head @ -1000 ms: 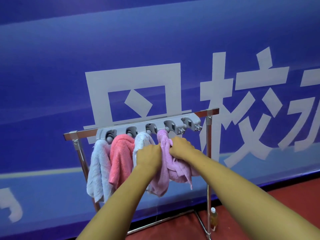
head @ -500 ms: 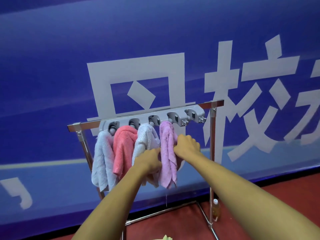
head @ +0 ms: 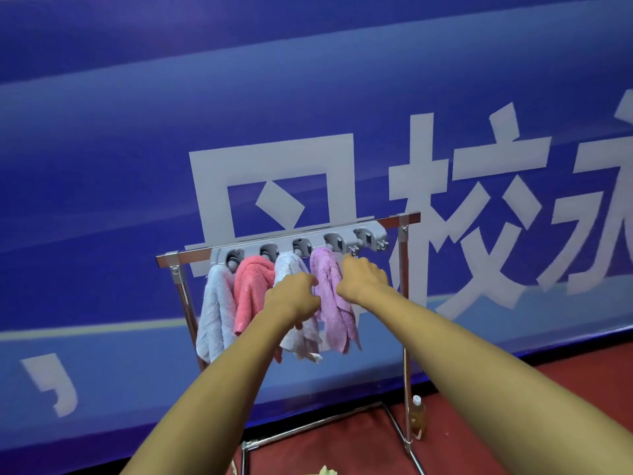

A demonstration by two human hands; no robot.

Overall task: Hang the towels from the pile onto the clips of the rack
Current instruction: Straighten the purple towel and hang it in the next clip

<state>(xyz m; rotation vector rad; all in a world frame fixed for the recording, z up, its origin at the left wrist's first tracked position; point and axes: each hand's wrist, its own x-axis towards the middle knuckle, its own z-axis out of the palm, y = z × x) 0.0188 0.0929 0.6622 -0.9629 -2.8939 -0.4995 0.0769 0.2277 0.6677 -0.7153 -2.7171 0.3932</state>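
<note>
A metal rack (head: pixel 403 303) carries a grey clip bar (head: pixel 284 244). Four towels hang from it: a light blue towel (head: pixel 215 313), a pink towel (head: pixel 251 289), a white towel (head: pixel 301 341) and a purple towel (head: pixel 331 306). The rightmost clip (head: pixel 368 236) holds nothing. My left hand (head: pixel 294 294) has its fingers curled at the purple towel's left edge. On the towel's right edge, near the top, my right hand (head: pixel 363 279) grips with curled fingers. A yellow-green scrap of cloth (head: pixel 323 471) shows at the bottom edge.
A blue banner wall (head: pixel 308 97) with large white characters stands right behind the rack. A small bottle of yellow liquid (head: pixel 418 416) sits on the red floor (head: pixel 496 423) by the rack's right leg. The rack's base bars (head: pixel 318 423) run along the floor.
The purple towel, bunched in both hands a second ago, now hangs straight from the fourth clip. Both hands have moved up along its edges toward the clip bar.
</note>
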